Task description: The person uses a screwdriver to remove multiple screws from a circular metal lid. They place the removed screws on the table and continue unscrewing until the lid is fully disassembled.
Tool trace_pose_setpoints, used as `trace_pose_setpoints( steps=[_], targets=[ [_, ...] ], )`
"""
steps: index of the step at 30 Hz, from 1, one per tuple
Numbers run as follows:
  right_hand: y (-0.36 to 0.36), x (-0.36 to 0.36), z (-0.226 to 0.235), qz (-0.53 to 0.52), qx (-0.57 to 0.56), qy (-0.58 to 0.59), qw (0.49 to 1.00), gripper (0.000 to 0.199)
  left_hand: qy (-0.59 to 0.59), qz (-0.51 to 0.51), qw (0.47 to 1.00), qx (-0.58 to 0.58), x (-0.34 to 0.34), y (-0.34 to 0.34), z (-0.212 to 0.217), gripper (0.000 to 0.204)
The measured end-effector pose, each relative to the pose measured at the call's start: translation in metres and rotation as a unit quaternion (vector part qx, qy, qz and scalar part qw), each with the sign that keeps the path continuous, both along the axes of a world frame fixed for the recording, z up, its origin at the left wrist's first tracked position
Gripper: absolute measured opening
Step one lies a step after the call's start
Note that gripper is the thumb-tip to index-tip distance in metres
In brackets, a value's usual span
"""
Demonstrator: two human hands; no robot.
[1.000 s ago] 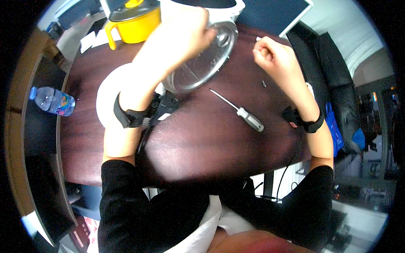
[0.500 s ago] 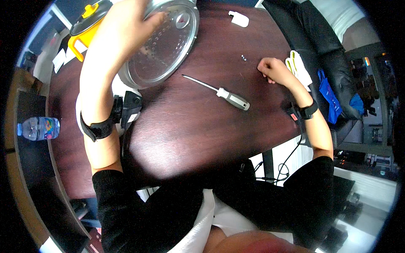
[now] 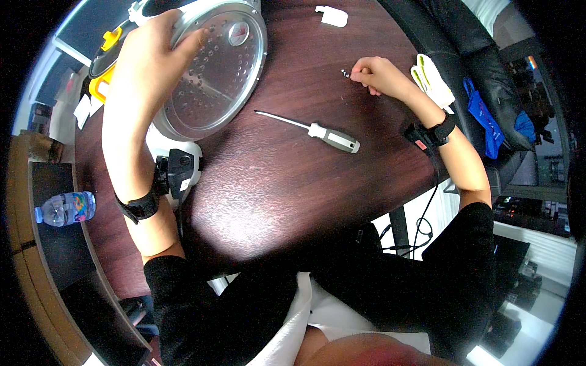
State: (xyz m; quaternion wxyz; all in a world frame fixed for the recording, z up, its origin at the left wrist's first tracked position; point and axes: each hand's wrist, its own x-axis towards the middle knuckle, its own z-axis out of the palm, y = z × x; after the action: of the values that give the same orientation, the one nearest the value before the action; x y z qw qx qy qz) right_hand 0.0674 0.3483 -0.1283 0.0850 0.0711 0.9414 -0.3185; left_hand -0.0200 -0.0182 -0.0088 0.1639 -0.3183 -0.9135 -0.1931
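My left hand (image 3: 149,58) is closed on the rim of a round appliance part with a clear cover (image 3: 210,91). The thumb lies across its front and the fingers go behind the edge. Dots or holes show through the cover, and a small round sticker sits near its top. My right hand (image 3: 381,77) is in a pinch over the table, its fingertips at a few small screws (image 3: 346,74). Whether a screw is between them I cannot make out. Between my hands lies a screwdriver (image 3: 334,138) with a grey and white handle, its tip pointing left.
A small white plastic piece (image 3: 332,16) lies at the table's far side. White and yellow gloves (image 3: 432,82) rest at the right edge, near a blue bag (image 3: 484,119). A yellow-handled pot (image 3: 101,85) stands far left. A water bottle (image 3: 66,208) lies at the left.
My right hand has moved left and away from me, and its fingertips have reached the screws. My left hand keeps its hold on the round part. The whole view has shifted slightly.
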Motion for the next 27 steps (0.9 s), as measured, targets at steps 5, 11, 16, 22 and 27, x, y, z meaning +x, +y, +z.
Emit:
trace_pose_setpoints(
  steps=[5,11,16,22,27],
  targets=[
    [0.005,-0.006,0.008,0.038,0.027,0.07,0.996,0.017,0.009,0.011,1.0,-0.007,0.005,-0.01,0.002,0.053],
    [-0.026,0.0,0.037,0.043,-0.054,0.139,0.988,0.026,-0.045,-0.01,0.999,0.027,0.007,0.004,0.007,0.053],
    [-0.068,-0.023,0.037,0.017,-0.158,0.197,0.967,0.041,-0.014,-0.059,0.989,0.132,-0.007,-0.003,0.002,0.04],
    [-0.089,-0.033,0.031,0.011,-0.37,0.245,0.896,0.039,-0.201,-0.135,0.899,0.365,0.0,0.014,0.004,0.041],
    [-0.079,-0.025,0.049,-0.001,-0.391,0.282,0.876,0.029,-0.24,-0.151,0.883,0.373,0.0,0.015,0.001,0.038]
  ],
)
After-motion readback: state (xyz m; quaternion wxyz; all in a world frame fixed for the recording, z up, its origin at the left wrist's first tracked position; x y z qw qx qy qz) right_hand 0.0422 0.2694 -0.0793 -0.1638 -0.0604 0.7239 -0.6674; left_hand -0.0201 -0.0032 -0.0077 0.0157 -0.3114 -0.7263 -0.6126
